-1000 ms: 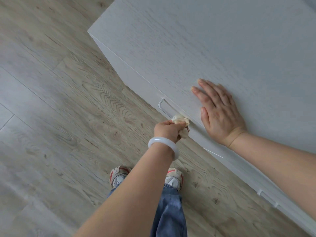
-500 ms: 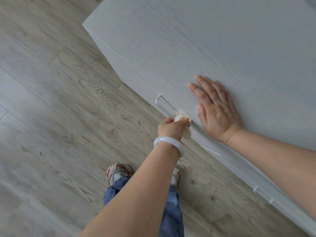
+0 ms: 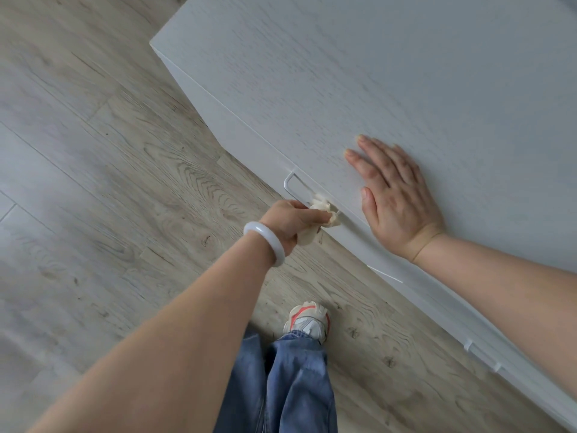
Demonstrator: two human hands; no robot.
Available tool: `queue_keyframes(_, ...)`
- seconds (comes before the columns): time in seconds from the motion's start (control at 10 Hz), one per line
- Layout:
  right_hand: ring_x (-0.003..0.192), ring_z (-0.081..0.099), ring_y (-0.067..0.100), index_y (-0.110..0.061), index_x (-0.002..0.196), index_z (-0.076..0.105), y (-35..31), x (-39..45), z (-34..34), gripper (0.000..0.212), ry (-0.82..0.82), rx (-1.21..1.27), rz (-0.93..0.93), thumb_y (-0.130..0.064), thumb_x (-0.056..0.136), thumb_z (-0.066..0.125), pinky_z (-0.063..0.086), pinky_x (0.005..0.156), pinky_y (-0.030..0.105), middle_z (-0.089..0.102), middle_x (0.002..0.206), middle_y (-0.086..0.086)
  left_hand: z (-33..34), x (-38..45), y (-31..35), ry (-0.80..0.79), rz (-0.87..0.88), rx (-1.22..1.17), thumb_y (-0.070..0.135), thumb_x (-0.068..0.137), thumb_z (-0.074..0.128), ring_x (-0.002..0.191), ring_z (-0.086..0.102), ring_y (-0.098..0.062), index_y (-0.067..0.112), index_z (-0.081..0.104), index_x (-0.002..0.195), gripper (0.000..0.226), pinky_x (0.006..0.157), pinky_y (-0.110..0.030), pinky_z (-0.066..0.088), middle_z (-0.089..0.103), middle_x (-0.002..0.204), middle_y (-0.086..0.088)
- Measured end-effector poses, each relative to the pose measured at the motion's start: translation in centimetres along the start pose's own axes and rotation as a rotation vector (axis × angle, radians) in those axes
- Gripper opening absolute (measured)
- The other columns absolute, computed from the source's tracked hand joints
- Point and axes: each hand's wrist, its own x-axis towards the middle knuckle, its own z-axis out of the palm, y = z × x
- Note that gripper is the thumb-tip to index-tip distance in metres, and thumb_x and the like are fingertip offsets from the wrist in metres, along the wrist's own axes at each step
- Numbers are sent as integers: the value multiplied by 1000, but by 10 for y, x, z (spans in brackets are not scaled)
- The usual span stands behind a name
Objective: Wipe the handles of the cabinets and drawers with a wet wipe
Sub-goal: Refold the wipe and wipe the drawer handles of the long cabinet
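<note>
A white cabinet [image 3: 390, 89] fills the upper right, seen from above. On its front edge runs a thin metal drawer handle [image 3: 292, 185]. My left hand [image 3: 288, 221], with a white bangle on the wrist, grips a crumpled cream wet wipe [image 3: 321, 209] wrapped round the right part of that handle. My right hand [image 3: 396, 198] lies flat, fingers straight, on the cabinet top just above the handle. A second handle [image 3: 482, 357] shows further along the front at the lower right.
Grey wood-plank floor [image 3: 109, 182] spreads to the left and below. My jeans [image 3: 287, 385] and one shoe [image 3: 309, 320] stand close to the cabinet front. The cabinet's left corner [image 3: 153, 45] juts out at the top.
My left hand has slid the wipe a little to the right along the handle. My right hand stays flat on the cabinet top. The camera view shifted slightly.
</note>
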Motion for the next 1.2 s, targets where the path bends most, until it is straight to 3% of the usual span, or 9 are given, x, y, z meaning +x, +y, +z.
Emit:
queue_keyframes(0.2, 143, 27, 24, -12, 148, 37, 0, 0, 0, 54, -1, 3, 0, -18, 94, 35, 19, 120, 42, 30, 156, 8, -36, 2, 29, 5, 72, 6, 2, 79, 73, 67, 63, -12, 0, 68, 91, 14, 62, -22, 54, 69, 80, -7)
queue_keyframes(0.4, 144, 27, 24, -12, 148, 36, 0, 0, 0, 54, -10, -3, 3, -18, 94, 34, 19, 120, 42, 30, 156, 8, -51, 4, 40, 30, 218, 63, 9, 77, 77, 73, 67, -15, 1, 68, 101, 27, 67, -22, 54, 71, 88, -10)
queue_keyframes(0.5, 144, 27, 24, -12, 148, 36, 0, 0, 0, 54, -13, -8, 1, -18, 95, 33, 19, 120, 43, 30, 156, 9, -48, 8, 29, 78, 281, 8, 16, 80, 76, 73, 66, -15, 6, 70, 93, 17, 66, -22, 52, 70, 85, -10)
queue_keyframes(0.6, 144, 27, 24, -12, 148, 36, 0, 0, -1, 54, -12, -3, 1, -18, 95, 33, 18, 120, 43, 30, 156, 9, -37, 6, 11, 94, 222, -369, 14, 80, 74, 66, 64, -13, 4, 68, 91, 16, 56, -19, 50, 69, 86, -12)
queue_keyframes(0.7, 143, 27, 25, -12, 148, 37, -1, 0, -1, 53, -7, -3, 2, -18, 95, 33, 19, 120, 43, 30, 156, 9, -13, 5, -11, 93, 129, -753, 14, 76, 74, 74, 69, -10, 1, 63, 117, 44, 59, -17, 53, 70, 103, -9)
queue_keyframes(0.9, 143, 29, 25, -11, 147, 37, 0, 0, 0, 53, 1, -5, -5, -18, 95, 33, 19, 119, 43, 31, 156, 10, -9, -1, -5, 169, 67, -626, 8, 82, 72, 64, 66, -12, -2, 64, 115, 36, 49, -18, 50, 70, 99, -14)
queue_keyframes(1.0, 143, 28, 25, -11, 147, 37, -1, 0, 1, 53, 2, 1, -6, -18, 95, 33, 19, 119, 43, 31, 156, 10, -23, 0, 10, 254, 170, -516, 6, 81, 73, 74, 66, -18, 2, 68, 98, 18, 53, -19, 49, 70, 97, -17)
queue_keyframes(1.1, 143, 28, 25, -12, 148, 36, -1, 0, 1, 53, -3, -6, -1, -19, 95, 33, 19, 119, 43, 31, 156, 9, -10, -5, -2, 280, 135, -450, 10, 80, 76, 75, 67, -16, 5, 70, 97, 19, 62, -24, 52, 72, 91, -10)
queue_keyframes(1.2, 143, 28, 25, -11, 148, 36, 0, 0, 0, 53, -8, -18, -1, -19, 95, 33, 19, 120, 42, 30, 156, 9, 23, -10, -27, 205, 37, -354, 10, 80, 76, 65, 62, -15, 4, 68, 100, 22, 57, -23, 49, 70, 83, -8)
